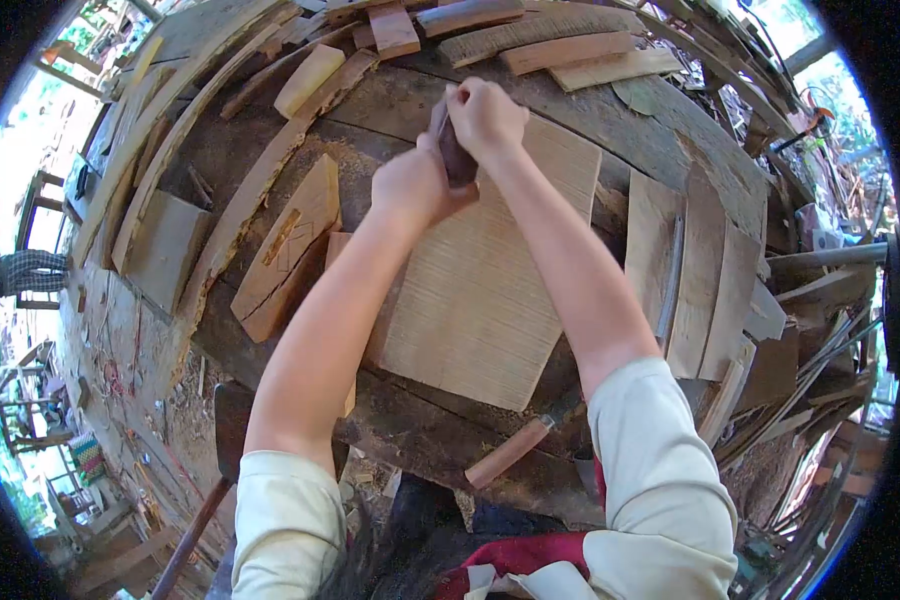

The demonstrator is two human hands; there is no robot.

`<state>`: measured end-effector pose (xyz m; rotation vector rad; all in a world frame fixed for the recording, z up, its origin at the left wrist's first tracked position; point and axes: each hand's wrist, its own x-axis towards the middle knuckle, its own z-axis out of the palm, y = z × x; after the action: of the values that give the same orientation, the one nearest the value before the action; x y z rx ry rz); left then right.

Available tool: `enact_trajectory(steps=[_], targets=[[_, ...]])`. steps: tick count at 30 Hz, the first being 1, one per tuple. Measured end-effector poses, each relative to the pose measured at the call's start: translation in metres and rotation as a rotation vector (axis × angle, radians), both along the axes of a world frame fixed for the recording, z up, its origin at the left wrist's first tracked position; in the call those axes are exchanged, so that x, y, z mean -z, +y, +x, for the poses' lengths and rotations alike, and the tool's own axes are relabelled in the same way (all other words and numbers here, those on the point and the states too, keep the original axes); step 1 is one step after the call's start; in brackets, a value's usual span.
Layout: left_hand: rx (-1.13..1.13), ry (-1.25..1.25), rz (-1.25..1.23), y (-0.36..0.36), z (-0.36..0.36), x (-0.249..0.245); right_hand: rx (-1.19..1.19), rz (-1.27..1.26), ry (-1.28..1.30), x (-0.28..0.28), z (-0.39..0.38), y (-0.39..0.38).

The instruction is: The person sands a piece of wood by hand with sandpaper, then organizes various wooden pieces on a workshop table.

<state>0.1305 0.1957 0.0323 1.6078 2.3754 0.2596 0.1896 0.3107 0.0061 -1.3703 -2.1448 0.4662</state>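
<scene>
Both of my hands meet at the far end of a pale, ridged wooden board [480, 300] lying on the workbench. Between them is a dark wooden block [457, 162], long and narrow like the body of a hand plane and largely covered by fingers. My left hand [415, 185] is closed around its left side, low against the board. On the upper right side, my right hand [488, 118] is clenched on the block. A tool with a wooden handle [510, 453] and a metal collar lies near the board's close edge.
Left of the board rests a wood piece with pencil marks [288, 250], beside a long curved plank [235, 215]. Several offcuts [570, 50] line the far edge. Thin boards [698, 265] and a metal strip [672, 275] lie at right. Shavings dot the workbench [400, 100].
</scene>
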Motion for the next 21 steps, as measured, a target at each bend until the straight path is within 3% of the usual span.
enact_trajectory(steps=[1,5,11,16,21], targets=[[0.027,-0.066,0.014,-0.017,0.003,0.001,-0.042,0.006,0.085,0.002,0.007,-0.018],[-0.081,-0.137,0.047,-0.114,0.047,0.003,-0.106,0.019,0.03,0.003,0.038,-0.112],[-0.07,-0.234,-0.148,-0.225,0.085,-0.007,-0.156,-0.018,0.063,-0.001,0.085,-0.228],[-0.011,-0.23,-0.246,-0.242,0.091,-0.018,-0.113,-0.045,0.105,-0.005,0.099,-0.251],[-0.018,-0.145,-0.104,-0.212,0.086,-0.012,-0.149,-0.067,0.069,-0.009,0.088,-0.218]])
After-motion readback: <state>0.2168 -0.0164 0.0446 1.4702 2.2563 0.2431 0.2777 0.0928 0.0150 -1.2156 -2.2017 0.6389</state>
